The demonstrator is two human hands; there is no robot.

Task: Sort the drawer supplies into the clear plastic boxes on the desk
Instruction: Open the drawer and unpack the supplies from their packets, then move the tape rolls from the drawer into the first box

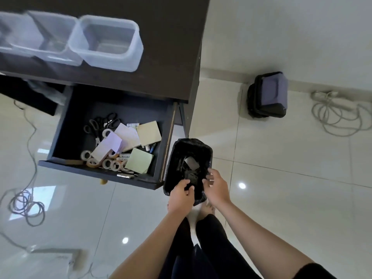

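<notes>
over the lined bin beside the open drawer, the left hand pinches something dark while the right hand hovers with fingers loosely spread; sorting has likely not begun, and the clear boxes look empty.

Both hands are down at the black-lined bin at center frame. The left hand grips its near rim; the right hand hovers at the edge, fingers loosely curled. The open drawer left of it holds tape rolls, scissors and sticky notes. Three clear boxes sit on the desk, upper left.
</notes>
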